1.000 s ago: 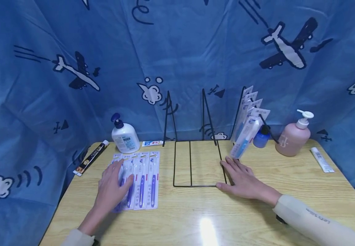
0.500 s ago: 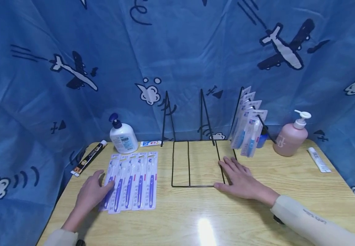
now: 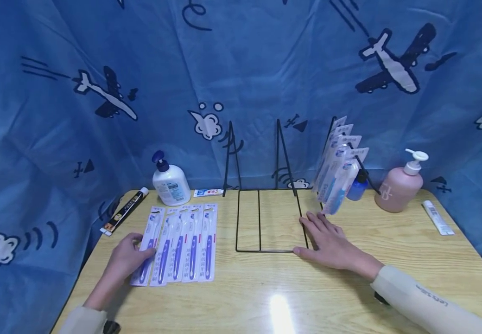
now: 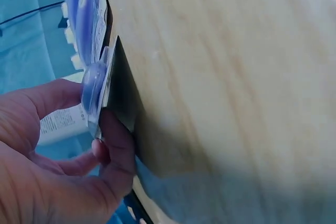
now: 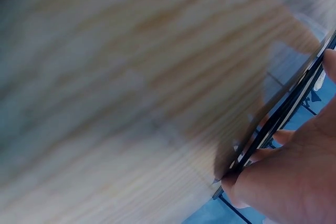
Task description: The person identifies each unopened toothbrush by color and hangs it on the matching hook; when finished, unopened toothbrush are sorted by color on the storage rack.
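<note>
The left hand pinches the near left corner of the leftmost toothbrush pack; in the left wrist view the thumb and fingers clamp the card's edge and lift it slightly off the tabletop. This pack lies at the left end of a row of purple toothbrush packs, side by side and overlapping at their edges. Because they overlap, lifting this one may drag its neighbour askew or flip it, and a grip so near the corner may let the slippery blister card twist or slide out.

The right hand lies flat, fingers spread, pressing the near right corner of the black wire rack at mid-table. If that hand eases off, the light rack could skid or tip, and the blue toothbrush packs hanging on its far right prong, already swinging loose just beyond the fingers, might slip off.

Farther out, a white pump bottle stands behind the purple row and a pink pump bottle stands far right; a careless sweep of either arm could knock them over.
</note>
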Tool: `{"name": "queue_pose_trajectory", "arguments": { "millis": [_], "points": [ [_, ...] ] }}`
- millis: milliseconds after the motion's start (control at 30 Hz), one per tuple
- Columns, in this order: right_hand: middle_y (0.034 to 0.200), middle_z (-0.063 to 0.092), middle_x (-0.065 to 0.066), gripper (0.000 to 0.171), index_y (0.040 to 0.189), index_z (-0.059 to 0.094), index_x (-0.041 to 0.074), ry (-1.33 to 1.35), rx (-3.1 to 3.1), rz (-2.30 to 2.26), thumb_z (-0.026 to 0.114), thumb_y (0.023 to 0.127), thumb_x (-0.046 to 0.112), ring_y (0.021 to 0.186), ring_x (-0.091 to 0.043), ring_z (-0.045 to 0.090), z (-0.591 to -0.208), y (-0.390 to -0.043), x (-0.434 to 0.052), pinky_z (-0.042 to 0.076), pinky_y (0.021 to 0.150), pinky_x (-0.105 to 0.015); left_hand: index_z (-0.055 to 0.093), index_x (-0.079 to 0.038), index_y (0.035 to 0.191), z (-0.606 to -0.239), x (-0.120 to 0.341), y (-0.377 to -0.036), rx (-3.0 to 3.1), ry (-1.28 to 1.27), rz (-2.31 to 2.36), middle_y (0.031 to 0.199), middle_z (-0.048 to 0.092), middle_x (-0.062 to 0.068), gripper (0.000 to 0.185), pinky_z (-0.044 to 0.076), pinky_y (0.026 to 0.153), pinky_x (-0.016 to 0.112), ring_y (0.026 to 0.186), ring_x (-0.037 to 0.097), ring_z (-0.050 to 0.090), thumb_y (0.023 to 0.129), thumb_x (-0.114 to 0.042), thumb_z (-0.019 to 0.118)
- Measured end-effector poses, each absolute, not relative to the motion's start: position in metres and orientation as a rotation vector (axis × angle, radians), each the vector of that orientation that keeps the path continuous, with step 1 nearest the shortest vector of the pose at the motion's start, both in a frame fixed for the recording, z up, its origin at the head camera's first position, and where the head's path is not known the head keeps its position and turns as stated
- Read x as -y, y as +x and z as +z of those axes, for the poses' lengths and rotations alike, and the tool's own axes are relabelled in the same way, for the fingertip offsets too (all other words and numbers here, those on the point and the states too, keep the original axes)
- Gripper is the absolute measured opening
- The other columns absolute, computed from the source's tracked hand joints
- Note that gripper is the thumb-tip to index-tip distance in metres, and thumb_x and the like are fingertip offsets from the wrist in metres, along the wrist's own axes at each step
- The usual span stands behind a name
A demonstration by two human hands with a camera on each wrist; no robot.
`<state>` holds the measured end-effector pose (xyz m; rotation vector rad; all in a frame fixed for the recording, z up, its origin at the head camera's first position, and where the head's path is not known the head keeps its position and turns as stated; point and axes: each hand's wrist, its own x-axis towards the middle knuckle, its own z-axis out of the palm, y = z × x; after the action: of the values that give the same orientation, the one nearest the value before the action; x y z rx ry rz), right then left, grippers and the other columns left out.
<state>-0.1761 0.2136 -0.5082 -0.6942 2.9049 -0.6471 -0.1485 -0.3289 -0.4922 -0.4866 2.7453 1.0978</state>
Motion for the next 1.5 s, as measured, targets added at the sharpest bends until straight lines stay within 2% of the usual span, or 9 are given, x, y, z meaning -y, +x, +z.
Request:
{"name": "queue_pose_trajectory", "arguments": {
  "millis": [100, 333, 433, 600, 800, 1033, 1267, 1500],
  "points": [
    [0.176, 0.025, -0.025, 0.093, 0.169, 0.037, 0.003, -0.698, -2.911, -0.646, 0.064, 0.104, 0.063, 0.159, -0.054, 0.021, -0.507, -0.176, -0.215, 0.026, 0.114, -0.082, 0.045, 0.013, 0.151, -0.494, 0.332, -0.148, -2.676, -0.49, 1.218, 0.105, 0.062, 0.021, 0.068, 0.055, 0.066, 0.036, 0.084, 0.026, 0.065, 0.099, -0.017, 0.078],
    [0.175, 0.026, -0.026, 0.092, 0.168, 0.038, 0.002, -0.692, -2.912, -0.665, 0.065, 0.103, 0.061, 0.158, -0.055, 0.022, -0.506, -0.174, -0.218, 0.027, 0.114, -0.081, 0.042, 0.007, 0.154, -0.491, 0.337, -0.143, -2.469, -0.458, 1.558, 0.101, 0.076, 0.014, 0.064, 0.058, 0.066, 0.035, 0.081, 0.023, 0.073, 0.101, -0.008, 0.077],
    [0.175, 0.026, -0.027, 0.092, 0.168, 0.039, 0.001, -0.683, -2.905, -0.679, 0.066, 0.103, 0.06, 0.157, -0.057, 0.024, -0.508, -0.174, -0.218, 0.026, 0.114, -0.08, 0.042, 0.003, 0.156, -0.486, 0.335, -0.136, -2.386, -0.445, 1.688, 0.106, 0.08, 0.014, 0.066, 0.06, 0.067, 0.035, 0.083, 0.022, 0.076, 0.102, -0.009, 0.078],
    [0.175, 0.026, -0.027, 0.092, 0.168, 0.038, 0.002, -0.692, -2.895, -0.68, 0.065, 0.104, 0.061, 0.155, -0.06, 0.027, -0.511, -0.174, -0.217, 0.026, 0.114, -0.081, 0.043, -0.006, 0.16, -0.47, 0.317, -0.123, -2.342, -0.44, 1.796, 0.113, 0.081, 0.009, 0.07, 0.061, 0.068, 0.035, 0.087, 0.02, 0.078, 0.101, -0.011, 0.08],
    [0.174, 0.028, -0.027, 0.092, 0.168, 0.039, 0.002, -0.7, -2.912, -0.655, 0.065, 0.103, 0.062, 0.156, -0.057, 0.025, -0.513, -0.173, -0.217, 0.028, 0.113, -0.082, 0.042, -0.011, 0.162, -0.452, 0.283, -0.114, -2.291, -0.352, 1.893, 0.121, 0.08, 0.01, 0.072, 0.059, 0.067, 0.032, 0.09, 0.02, 0.078, 0.101, -0.006, 0.079],
    [0.174, 0.029, -0.026, 0.092, 0.168, 0.04, 0.003, -0.707, -2.92, -0.663, 0.066, 0.103, 0.062, 0.158, -0.056, 0.024, -0.512, -0.173, -0.216, 0.028, 0.113, -0.081, 0.038, -0.02, 0.163, -0.428, 0.248, -0.106, -2.261, -0.264, 2.014, 0.136, 0.075, 0.012, 0.074, 0.058, 0.085, 0.028, 0.107, 0.019, 0.078, 0.103, -0.01, 0.079],
    [0.174, 0.029, -0.026, 0.091, 0.168, 0.04, 0.003, -0.706, -2.922, -0.65, 0.064, 0.103, 0.063, 0.157, -0.056, 0.026, -0.512, -0.175, -0.216, 0.028, 0.114, -0.08, 0.042, -0.013, 0.152, -0.418, 0.215, -0.093, -2.345, 0.164, 2.223, 0.139, 0.069, 0.025, 0.062, 0.062, 0.093, 0.035, 0.115, 0.024, 0.076, 0.102, 0.006, 0.073],
    [0.173, 0.032, -0.027, 0.092, 0.166, 0.042, 0.002, -0.723, -2.934, -0.666, 0.066, 0.102, 0.063, 0.156, -0.056, 0.027, -0.513, -0.178, -0.214, 0.03, 0.111, -0.082, 0.043, 0.001, 0.144, -0.422, 0.191, -0.083, -2.311, 0.634, 2.314, 0.128, 0.077, 0.016, 0.058, 0.063, 0.09, 0.037, 0.11, 0.027, 0.078, 0.096, 0.02, 0.069]
  ]
}}
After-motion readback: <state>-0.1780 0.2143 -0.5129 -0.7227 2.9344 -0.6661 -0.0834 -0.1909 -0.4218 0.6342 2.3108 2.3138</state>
